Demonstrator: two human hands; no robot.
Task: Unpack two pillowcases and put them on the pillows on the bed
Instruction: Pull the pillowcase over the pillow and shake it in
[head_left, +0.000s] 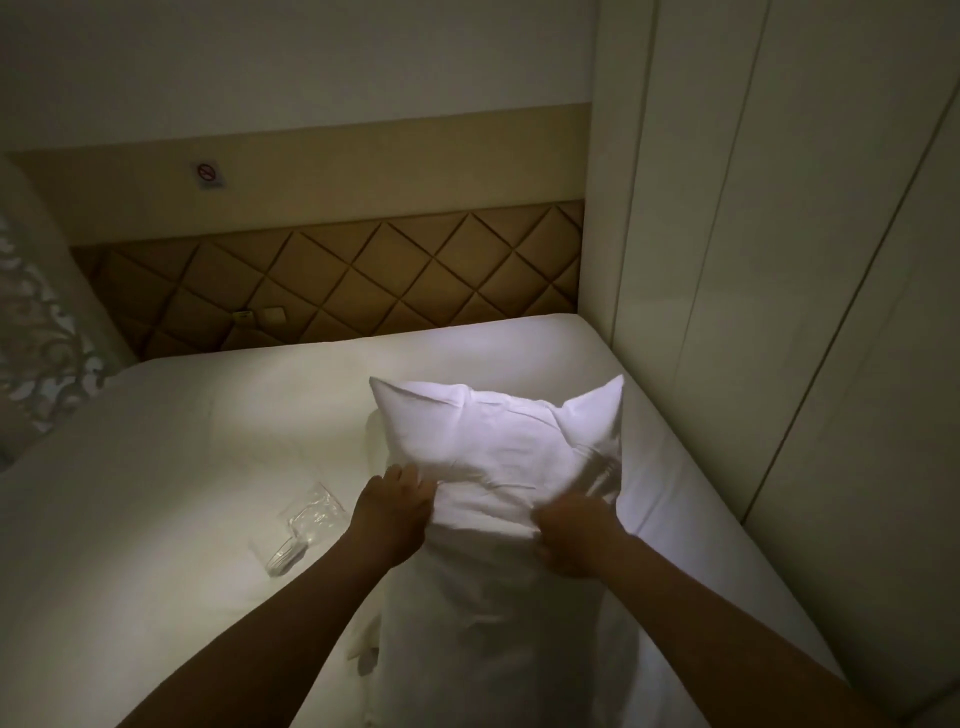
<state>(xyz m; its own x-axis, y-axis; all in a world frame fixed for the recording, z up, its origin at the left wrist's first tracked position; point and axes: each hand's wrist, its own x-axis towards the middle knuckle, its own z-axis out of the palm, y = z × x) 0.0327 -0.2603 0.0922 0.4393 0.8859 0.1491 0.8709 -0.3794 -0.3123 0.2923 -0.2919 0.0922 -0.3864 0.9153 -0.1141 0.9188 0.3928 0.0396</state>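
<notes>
Left of the pillow (498, 447), only a plastic wrapper (306, 525) interrupts open bed (156, 467); right, the wall (779, 260) crowds close.

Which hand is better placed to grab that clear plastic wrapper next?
Left hand: the plastic wrapper lies just left of it, while the right hand grips the pillowcase on the far side.

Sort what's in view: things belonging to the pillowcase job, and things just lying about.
Job: white pillowcase; left hand and right hand gripping it; clear plastic wrapper; bed.
Lying about: quilted headboard; no-smoking sign; wall switches; patterned curtain.
</notes>
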